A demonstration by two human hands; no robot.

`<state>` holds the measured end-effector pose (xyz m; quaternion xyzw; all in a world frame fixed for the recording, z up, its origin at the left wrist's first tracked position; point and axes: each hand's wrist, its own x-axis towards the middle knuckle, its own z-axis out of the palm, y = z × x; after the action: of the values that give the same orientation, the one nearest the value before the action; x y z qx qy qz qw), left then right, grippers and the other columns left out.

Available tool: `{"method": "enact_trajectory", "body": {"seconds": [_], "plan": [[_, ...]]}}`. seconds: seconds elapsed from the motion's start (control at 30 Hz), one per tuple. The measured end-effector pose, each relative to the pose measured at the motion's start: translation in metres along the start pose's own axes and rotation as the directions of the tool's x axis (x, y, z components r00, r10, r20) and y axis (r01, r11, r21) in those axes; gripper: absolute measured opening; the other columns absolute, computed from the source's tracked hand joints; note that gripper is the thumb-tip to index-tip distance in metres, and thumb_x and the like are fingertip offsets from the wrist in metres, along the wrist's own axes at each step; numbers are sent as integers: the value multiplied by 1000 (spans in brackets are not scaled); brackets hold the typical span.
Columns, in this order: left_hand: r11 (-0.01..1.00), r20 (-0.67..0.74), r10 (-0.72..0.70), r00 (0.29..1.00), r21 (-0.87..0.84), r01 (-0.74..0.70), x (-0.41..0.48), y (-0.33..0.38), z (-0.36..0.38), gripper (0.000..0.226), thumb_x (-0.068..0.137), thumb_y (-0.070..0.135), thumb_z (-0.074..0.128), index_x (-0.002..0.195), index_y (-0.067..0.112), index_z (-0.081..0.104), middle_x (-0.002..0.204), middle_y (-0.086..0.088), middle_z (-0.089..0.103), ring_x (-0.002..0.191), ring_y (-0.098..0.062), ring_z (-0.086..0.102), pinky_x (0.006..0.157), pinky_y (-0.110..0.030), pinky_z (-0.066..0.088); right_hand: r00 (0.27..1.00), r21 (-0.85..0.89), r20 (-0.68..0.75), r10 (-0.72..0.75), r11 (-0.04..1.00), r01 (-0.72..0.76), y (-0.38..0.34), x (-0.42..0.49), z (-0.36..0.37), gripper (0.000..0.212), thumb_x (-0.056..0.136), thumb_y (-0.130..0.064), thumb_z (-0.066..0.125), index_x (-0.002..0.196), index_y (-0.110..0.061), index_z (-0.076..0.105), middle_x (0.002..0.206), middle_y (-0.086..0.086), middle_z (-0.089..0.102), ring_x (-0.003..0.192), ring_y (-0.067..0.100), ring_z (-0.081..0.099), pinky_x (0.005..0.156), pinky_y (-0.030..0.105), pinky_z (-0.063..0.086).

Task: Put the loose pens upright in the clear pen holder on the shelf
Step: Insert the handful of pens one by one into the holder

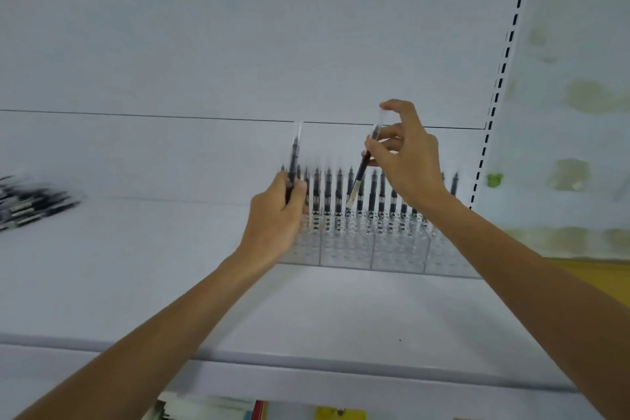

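Clear pen holder point(347, 249), a see-through gridded block, sits on the white shelf point(153, 266) right of centre, with a row of black pens point(328, 191) standing upright along its back. Above it the left hand point(276, 215) grips one pen point(294, 153) upright. The right hand point(405, 160) pinches a tilted pen point(363, 170) whose lower end meets the holder's top. Far left, loose pens point(30, 204) lie heaped near the back panel point(238, 44). A slotted upright point(504, 61) bounds the right.

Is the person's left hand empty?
No, the left hand grips a pen upright at the left end of the clear pen holder.
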<state>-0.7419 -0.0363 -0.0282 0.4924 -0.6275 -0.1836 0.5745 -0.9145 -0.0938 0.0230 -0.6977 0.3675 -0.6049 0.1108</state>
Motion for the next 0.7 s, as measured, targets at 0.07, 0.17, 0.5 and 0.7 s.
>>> {"method": "enact_trajectory", "body": {"seconds": [0.07, 0.17, 0.5, 0.7], "plan": [[994, 0, 8, 1000, 110, -8, -1, -7, -5, 19, 97, 22, 45, 85, 7, 49, 61, -1, 46, 47, -12, 37, 39, -12, 30, 997, -110, 43, -61, 992, 65, 7, -1, 1, 43, 89, -7, 60, 126, -20, 43, 92, 8, 63, 80, 22, 67, 75, 38, 58], [975, 18, 2, 1000, 222, -6, -4, -14, -8, 18, 92, 15, 54, 76, 6, 52, 57, 2, 44, 44, -5, 34, 42, -10, 30, 995, -166, 69, -75, 982, 86, 17, -3, 5, 43, 90, -8, 58, 129, -18, 41, 94, 9, 62, 82, 20, 65, 74, 35, 57], [986, 48, -60, 997, 156, 52, -7, -12, -9, 25, 93, 15, 48, 69, 10, 50, 62, -6, 48, 51, -14, 37, 45, -19, 30, 933, -331, 353, 72, 942, 52, 27, -15, 17, 45, 92, -5, 55, 133, -11, 36, 79, 8, 60, 72, 31, 63, 65, 34, 54], [995, 60, -45, 997, 97, 39, -12, -14, -7, 19, 95, 19, 49, 77, 12, 51, 65, -7, 50, 51, -14, 41, 46, -21, 33, 955, -346, 294, 29, 935, 79, 32, -22, 18, 51, 93, -11, 57, 139, -18, 37, 77, -5, 55, 68, 14, 57, 73, 32, 53]]}}
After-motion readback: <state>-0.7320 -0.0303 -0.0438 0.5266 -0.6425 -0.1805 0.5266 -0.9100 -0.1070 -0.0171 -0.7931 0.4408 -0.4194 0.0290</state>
